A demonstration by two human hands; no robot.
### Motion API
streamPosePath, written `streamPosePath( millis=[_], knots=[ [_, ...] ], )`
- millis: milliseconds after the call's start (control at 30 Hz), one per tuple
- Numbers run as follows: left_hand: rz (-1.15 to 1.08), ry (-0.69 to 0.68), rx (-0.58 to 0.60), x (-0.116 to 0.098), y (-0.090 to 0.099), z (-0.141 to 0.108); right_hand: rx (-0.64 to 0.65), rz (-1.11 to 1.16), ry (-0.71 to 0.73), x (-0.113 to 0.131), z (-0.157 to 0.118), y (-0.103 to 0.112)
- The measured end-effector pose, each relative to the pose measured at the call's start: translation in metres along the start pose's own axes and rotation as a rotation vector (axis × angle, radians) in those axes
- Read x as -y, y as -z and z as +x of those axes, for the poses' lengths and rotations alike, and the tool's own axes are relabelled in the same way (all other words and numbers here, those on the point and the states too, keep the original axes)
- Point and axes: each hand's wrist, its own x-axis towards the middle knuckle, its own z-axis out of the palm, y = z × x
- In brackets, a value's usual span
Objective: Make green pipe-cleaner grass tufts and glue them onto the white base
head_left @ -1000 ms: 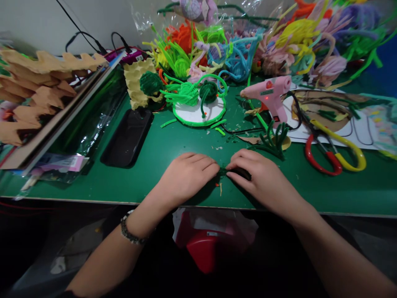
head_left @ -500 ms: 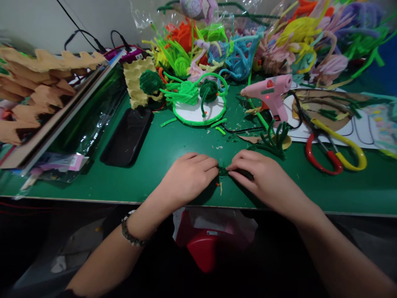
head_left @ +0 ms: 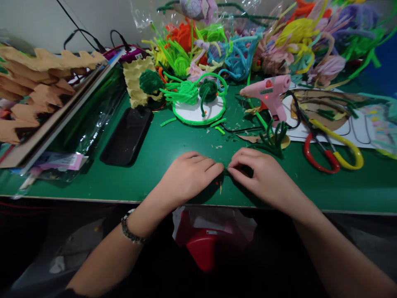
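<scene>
Head view shows a small, dark green, fuzzy piece at the narrow gap between your two hands, low over the green tabletop near its front edge; most of it is hidden. Your right hand has thumb and forefinger pinched together on its end. Your left hand lies palm down with fingers curled at the other side; you cannot tell from here how tightly they grip. Just below sit a tiny red scrap and a thin beige sliver. Beyond your right hand stands a dark green, fuzzy, branching tuft, with a pink plastic glue gun behind it and scissors with red and yellow handles to its right. Farther left lies a black rectangular case.
</scene>
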Motion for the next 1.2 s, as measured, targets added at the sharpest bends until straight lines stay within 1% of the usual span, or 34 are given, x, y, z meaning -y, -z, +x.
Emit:
streamPosePath(
  millis=[233,433,800,1067,1200],
  knots=[
    [-0.006,-0.018,0.015,-0.0010,-0.0008,-0.0006,0.005,-0.026,-0.007,-0.0004,0.0002,-0.0025],
    [-0.034,-0.012,0.055,-0.0017,-0.0011,-0.0003,0.006,-0.095,-0.027,0.0023,0.0011,-0.0036],
    [-0.054,0.009,0.071,-0.0024,0.0008,0.0011,0.011,-0.077,-0.008,0.0008,0.0009,-0.0031],
    [-0.063,0.028,0.064,-0.0024,-0.0002,0.0029,0.010,-0.163,-0.076,0.0033,0.0003,-0.0044],
    [-0.056,0.033,0.050,-0.0025,-0.0015,0.0036,0.027,-0.198,-0.086,0.0057,0.0002,-0.0049]
  ],
)
